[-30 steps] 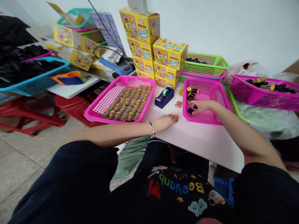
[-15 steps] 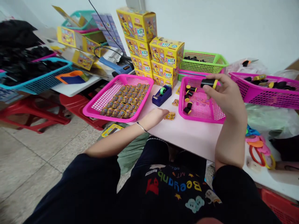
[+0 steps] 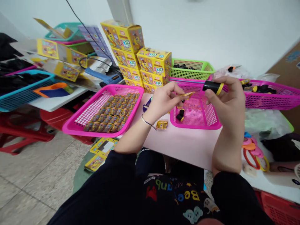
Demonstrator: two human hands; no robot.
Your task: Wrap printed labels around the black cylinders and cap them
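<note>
Black cylindrical piece (image 3: 211,86) with a yellow ring (image 3: 219,89) at one end: I log it clamped between the thumb and fingers of the right hand (image 3: 227,103), raised above the basket, a hold that, in my judgement, leaves the ringed end exposed. The left hand (image 3: 164,101) pinches a thin yellow foil strip (image 3: 188,94) at its fingertips, also held clear of the table, probably so it does not snag on the mesh. The two hands are apart, close but not touching. A thin bracelet (image 3: 147,122) circles the left wrist.

Directly below, a magenta plastic mesh basket (image 3: 195,127) contains black cylinders (image 3: 180,115), placed within easy reach of both hands. A small yellow foil packet (image 3: 161,125) lies loose on the pale pink tabletop (image 3: 187,150), just beside that basket. Left of it, a magenta mesh tray (image 3: 84,107) bears neat rows of small gold-wrapped capsules (image 3: 110,112), ranked closely, I judge, to save space.

Farther out stand stacked yellow printed cartons (image 3: 153,62) and a lime-green mesh basket (image 3: 192,73) of dark pieces. At right, a second magenta mesh basket (image 3: 272,101) contains black and yellow pieces. At far left, a blue-bodied power tool (image 3: 100,76) lies beyond the tray.
</note>
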